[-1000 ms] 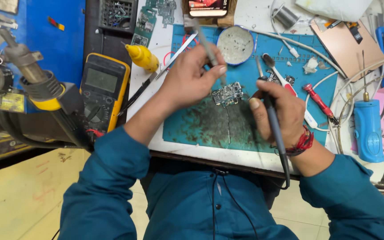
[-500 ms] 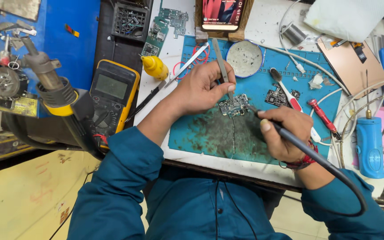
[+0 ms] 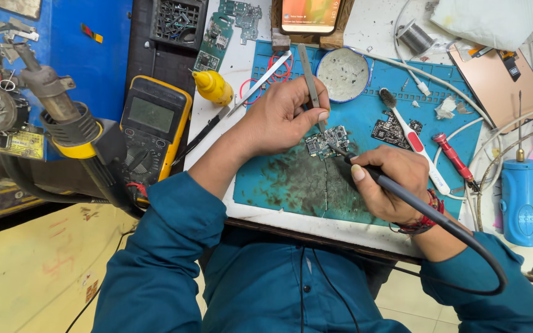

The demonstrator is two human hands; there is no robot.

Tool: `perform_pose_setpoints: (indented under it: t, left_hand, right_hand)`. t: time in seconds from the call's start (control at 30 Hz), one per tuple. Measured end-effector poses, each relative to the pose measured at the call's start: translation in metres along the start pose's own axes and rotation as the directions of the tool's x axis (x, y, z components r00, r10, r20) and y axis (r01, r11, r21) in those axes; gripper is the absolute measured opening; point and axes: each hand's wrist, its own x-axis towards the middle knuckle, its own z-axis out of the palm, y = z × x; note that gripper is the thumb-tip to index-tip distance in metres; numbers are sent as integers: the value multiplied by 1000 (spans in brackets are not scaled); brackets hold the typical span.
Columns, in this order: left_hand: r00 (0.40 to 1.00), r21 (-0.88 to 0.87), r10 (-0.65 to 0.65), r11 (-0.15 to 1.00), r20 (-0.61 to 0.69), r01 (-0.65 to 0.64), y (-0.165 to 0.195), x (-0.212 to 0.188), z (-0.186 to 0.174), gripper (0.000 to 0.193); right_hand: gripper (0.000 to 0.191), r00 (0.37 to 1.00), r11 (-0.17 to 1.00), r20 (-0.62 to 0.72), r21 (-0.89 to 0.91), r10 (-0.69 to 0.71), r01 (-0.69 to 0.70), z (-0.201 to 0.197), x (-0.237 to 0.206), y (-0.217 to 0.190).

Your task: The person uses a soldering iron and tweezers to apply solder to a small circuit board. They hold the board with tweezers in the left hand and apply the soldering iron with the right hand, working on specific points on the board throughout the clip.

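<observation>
A small circuit board lies on the stained blue work mat. My left hand pinches metal tweezers whose tips come down onto the board. My right hand grips a black soldering iron like a pen, its tip touching the board's near edge. The iron's black cable loops past my right wrist. Both sleeves are teal.
A second circuit board, a white-and-red brush, a red screwdriver and a round tin lie on the mat. A yellow multimeter, yellow bottle and hot-air gun sit left; a blue tool right.
My right hand has brought the soldering iron's tip in from the right onto the board. My left hand still keeps the tweezers on it. The view has shifted slightly.
</observation>
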Motion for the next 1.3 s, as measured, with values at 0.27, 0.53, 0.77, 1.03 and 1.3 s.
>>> perform_pose_setpoints:
  t: [0.27, 0.53, 0.77, 1.03, 1.3]
  left_hand:
    - [999, -39, 45, 998, 15, -44, -3, 2, 0, 7]
    - [998, -7, 59, 998, 8, -59, -2, 2, -1, 8]
    - [997, -11, 70, 998, 14, -69, -4, 2, 0, 8]
    - [1000, 14, 18, 1000, 19, -19, -4, 2, -2, 9]
    - [995, -77, 95, 993, 26, -93, -14, 2, -1, 11]
  right_hand:
    - [8, 1000, 1000, 1, 5, -10, 10, -1, 1, -1]
    - [8, 1000, 1000, -4, 5, -23, 23, -1, 2, 0]
    - [8, 999, 999, -12, 8, -33, 34, 0, 1, 1]
    - [7, 1000, 1000, -14, -13, -10, 10, 0, 3, -1]
    - [6, 999, 1000, -25, -2, -30, 30, -1, 1, -1]
